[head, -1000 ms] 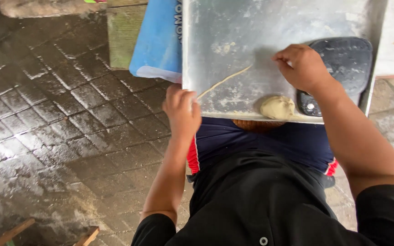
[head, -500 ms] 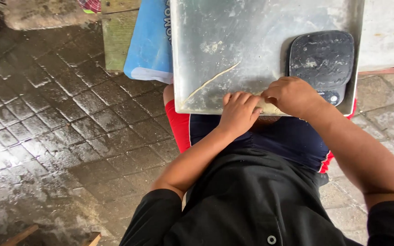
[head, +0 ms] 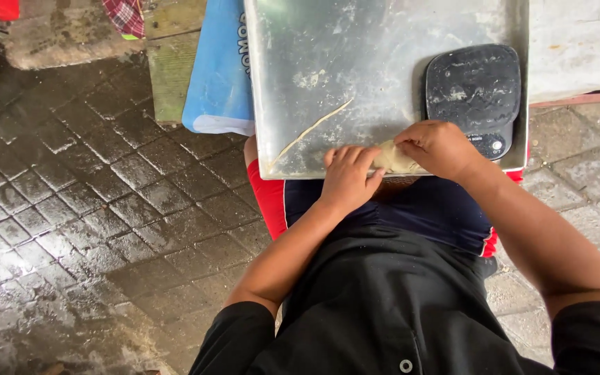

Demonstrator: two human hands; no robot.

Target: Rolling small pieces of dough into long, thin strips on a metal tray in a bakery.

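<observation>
A blue bag (head: 220, 76) is being seen well to the left of both hands, beside a metal tray (head: 355, 62). A thin dough strip (head: 312, 130) is lying on the tray, up and left of the left hand (head: 347, 179). That hand is being held palm down, fingers curled against the dough lump (head: 392, 158) at the tray's near edge. The lump is being pinched from the other side by the right hand (head: 439, 147), wrist bent inward. A black scale (head: 473, 90) is sitting just beyond the right hand.
</observation>
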